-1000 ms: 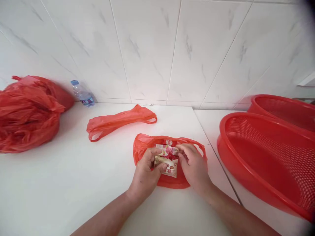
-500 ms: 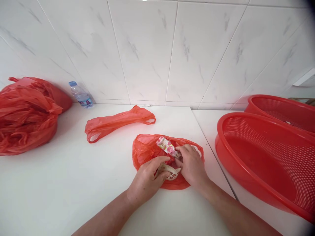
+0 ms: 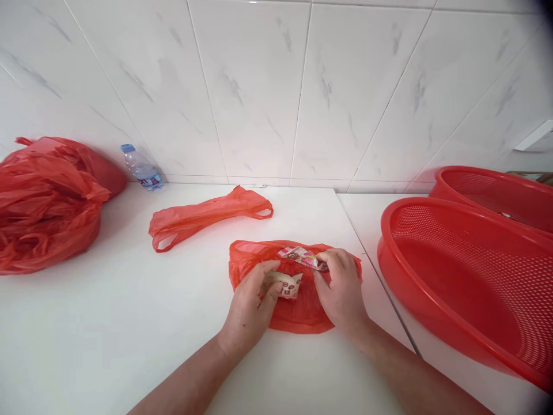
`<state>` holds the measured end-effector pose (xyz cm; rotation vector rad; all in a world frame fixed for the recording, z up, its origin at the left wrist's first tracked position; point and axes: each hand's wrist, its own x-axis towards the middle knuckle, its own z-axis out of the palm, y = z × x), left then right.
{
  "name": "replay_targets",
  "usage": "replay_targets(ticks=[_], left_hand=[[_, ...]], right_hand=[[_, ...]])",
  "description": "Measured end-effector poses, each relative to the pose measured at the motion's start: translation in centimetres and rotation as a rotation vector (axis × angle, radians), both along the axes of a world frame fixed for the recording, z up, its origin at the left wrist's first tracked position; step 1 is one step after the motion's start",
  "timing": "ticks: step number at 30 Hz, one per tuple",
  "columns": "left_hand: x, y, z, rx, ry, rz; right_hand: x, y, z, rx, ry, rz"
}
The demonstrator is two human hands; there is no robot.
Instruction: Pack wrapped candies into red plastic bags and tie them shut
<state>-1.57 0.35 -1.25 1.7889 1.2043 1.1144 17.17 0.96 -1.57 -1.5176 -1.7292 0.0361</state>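
A thin red plastic bag (image 3: 298, 317) lies spread on the white table, with both my hands over it. My left hand (image 3: 253, 297) pinches a cream-coloured wrapper (image 3: 288, 286) with brown print between thumb and fingers. In my right hand (image 3: 341, 288) is one end of a pink-and-white printed wrapper (image 3: 298, 255), its other end pointing left across the bag. Whether the wrappers hold anything inside I cannot tell.
Behind the hands lies a flattened red bag (image 3: 211, 215). A stuffed red bag (image 3: 52, 202) and a plastic water bottle (image 3: 144, 170) stand at the left by the tiled wall. Two red perforated baskets, a near one (image 3: 453, 288) and a far one (image 3: 496, 184), are at the right.
My hands have moved apart slightly. The cream wrapper has shifted left with my left hand, and the pink wrapper has tilted flatter and moved right. The bag's opening has flattened.
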Motion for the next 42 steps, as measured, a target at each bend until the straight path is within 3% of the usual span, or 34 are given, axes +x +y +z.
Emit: replay_targets(ticks=[4, 8, 11, 16, 23, 29, 35, 42], left_hand=[[-0.3, 0.3, 0.7, -0.114, -0.125, 0.165], [-0.3, 0.5, 1.1, -0.226, -0.300, 0.189], [-0.3, 0.8, 1.0, -0.248, -0.333, 0.202], [-0.6, 1.1, 0.8, -0.240, -0.344, 0.237], [-0.8, 1.0, 1.6, -0.244, -0.461, 0.247], [-0.8, 0.8, 1.7, -0.130, -0.461, 0.254], [-0.7, 0.7, 1.0, -0.044, -0.415, 0.228], [-0.1, 0.5, -0.1, 0.021, -0.113, 0.058]], right_hand=[[0.0, 0.0, -0.3, -0.014, -0.058, 0.011], [-0.2, -0.2, 0.0, 0.078, -0.077, 0.076], [-0.6, -0.4, 0.2, 0.046, -0.150, 0.187], [-1.0, -0.5, -0.2, -0.105, -0.253, 0.287], [-1.0, -0.7, 0.0, -0.124, -0.186, 0.322], [-1.2, -1.1, 0.1, -0.049, -0.072, 0.434], [-0.9, -1.2, 0.3, -0.138, 0.213, 0.248], [-0.4, -0.8, 0.4, -0.101, 0.513, 0.041]])
